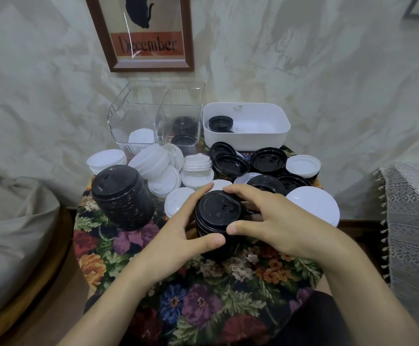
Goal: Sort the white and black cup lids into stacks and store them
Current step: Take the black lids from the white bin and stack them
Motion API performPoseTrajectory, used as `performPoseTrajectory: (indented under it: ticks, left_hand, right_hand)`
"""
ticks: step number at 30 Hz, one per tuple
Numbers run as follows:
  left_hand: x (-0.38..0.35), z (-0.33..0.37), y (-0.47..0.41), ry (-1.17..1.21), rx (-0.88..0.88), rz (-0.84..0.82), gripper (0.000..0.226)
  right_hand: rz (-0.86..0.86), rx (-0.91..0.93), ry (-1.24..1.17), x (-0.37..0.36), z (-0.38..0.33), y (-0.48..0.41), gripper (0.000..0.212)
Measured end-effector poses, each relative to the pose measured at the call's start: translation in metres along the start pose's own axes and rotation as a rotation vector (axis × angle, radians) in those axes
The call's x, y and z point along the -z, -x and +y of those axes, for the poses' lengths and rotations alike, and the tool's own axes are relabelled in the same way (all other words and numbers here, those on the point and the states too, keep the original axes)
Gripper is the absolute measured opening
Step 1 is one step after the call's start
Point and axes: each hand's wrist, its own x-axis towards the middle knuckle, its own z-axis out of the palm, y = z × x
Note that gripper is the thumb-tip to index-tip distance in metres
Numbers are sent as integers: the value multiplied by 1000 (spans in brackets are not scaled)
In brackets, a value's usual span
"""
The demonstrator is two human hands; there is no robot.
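Both hands, left hand (178, 226) and right hand (275, 221), grip a stack of black lids (215, 221) on the surface (203, 295); its lower part is hidden by the fingers.

Stack of black lids (217, 221) upright at table centre, clasped on both sides; taller black stack (122, 197) leaning at left; loose white lids (153, 161) and black lids (268, 159) scattered behind.

I held a stack of black lids (215, 223) at frame centre between my left hand (178, 236) and right hand (270, 221), fingers curled round its sides. Another black stack (121, 196) stood at left. Loose white lids (163, 168) lay behind, below the clear bin (133, 108).
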Motion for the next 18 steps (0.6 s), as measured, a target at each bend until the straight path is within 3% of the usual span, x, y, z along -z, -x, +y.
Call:
performPoseTrajectory:
  ticks: [10, 15, 18]
  left_hand:
    - [-6, 2, 0, -55, -8, 26, 74]
    - [-10, 1, -2, -44, 2, 76, 84]
    - [-14, -2, -4, -55, -3, 119, 81]
  right_hand:
    - [-178, -4, -42, 26, -5, -14, 58]
    - [-223, 7, -6, 36, -3, -23, 57]
    - [-300, 15, -36, 48, -5, -31, 44]
